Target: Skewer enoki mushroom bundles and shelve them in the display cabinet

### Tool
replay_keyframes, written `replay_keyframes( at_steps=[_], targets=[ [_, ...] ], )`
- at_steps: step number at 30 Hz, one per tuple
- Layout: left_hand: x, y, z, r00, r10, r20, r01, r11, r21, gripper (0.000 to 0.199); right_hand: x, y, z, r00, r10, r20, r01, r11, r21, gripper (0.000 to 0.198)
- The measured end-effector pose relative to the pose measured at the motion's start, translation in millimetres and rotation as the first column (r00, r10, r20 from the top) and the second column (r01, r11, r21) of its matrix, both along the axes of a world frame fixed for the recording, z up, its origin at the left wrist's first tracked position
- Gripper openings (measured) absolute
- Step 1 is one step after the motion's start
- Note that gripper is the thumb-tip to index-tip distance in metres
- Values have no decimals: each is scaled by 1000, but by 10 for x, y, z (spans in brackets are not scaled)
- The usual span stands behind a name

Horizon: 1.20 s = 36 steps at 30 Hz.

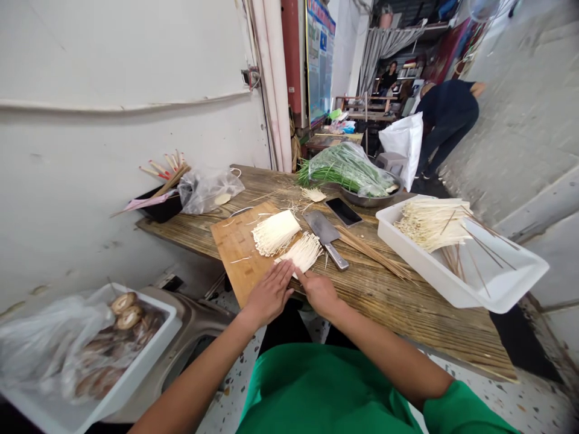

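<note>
My left hand lies with its fingers stretched flat over the near end of a fanned-out bunch of enoki mushrooms. At the near right side of that bunch, my right hand is closed in a pinch; what its fingers hold, if anything, is hidden. Both hands are at the near right edge of a wooden cutting board. A thicker block of enoki mushrooms rests on the board just behind. To the right lie a cleaver and a bundle of bamboo skewers.
On the wooden table are a phone, a basin of bagged green chives, a white tub with skewered enoki, and a black container. A mushroom tub stands lower left. A person bends over behind.
</note>
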<state>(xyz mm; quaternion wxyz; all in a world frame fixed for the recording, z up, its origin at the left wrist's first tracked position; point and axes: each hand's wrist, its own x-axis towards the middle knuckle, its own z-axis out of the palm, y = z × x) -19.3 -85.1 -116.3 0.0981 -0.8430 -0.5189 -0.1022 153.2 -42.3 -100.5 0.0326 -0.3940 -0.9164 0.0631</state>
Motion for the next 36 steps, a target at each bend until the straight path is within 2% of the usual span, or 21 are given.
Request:
replay_keyframes(
  at_steps=[7, 13, 17, 20, 24, 28, 32, 36],
  targets=[
    [-15, 0, 2, 1000, -16, 4, 16, 1000, -23, 56, 27, -3, -20, 1000, -2, 12, 2, 1000, 0, 49],
    [12, 8, -5, 992, 101, 69, -104, 994, 44, 58, 42, 14, -44, 1000, -8, 3, 8, 1000, 6, 46],
    [6, 27, -35, 998, 61, 15, -62, 997, 45, 54, 51, 3, -51, 998, -64, -29, 64, 998, 17, 37],
    [-12, 41, -51, 998, 69, 5, -69, 997, 40, 54, 68, -2, -68, 998, -53, -36, 54, 998, 40, 28],
    [-8, 21, -4, 999, 47, -4, -47, 998, 39, 56, 88, 6, -113, 998, -31, -53, 36, 995, 89, 32],
    [12, -22, 51, 1000, 18, 4, -18, 997, 69, 55, 56, 8, -161, 992, -96, -86, 106, 988, 113, 27],
    [2, 16, -32, 997, -76, 7, 75, 993, 92, 52, -9, -5, -181, 987, -124, -103, 136, 984, 117, 20],
    [21, 123, -152, 991, -122, 52, 111, 978, 179, 47, -33, -23, -173, 985, -126, -117, 140, 982, 124, 20]
  ],
)
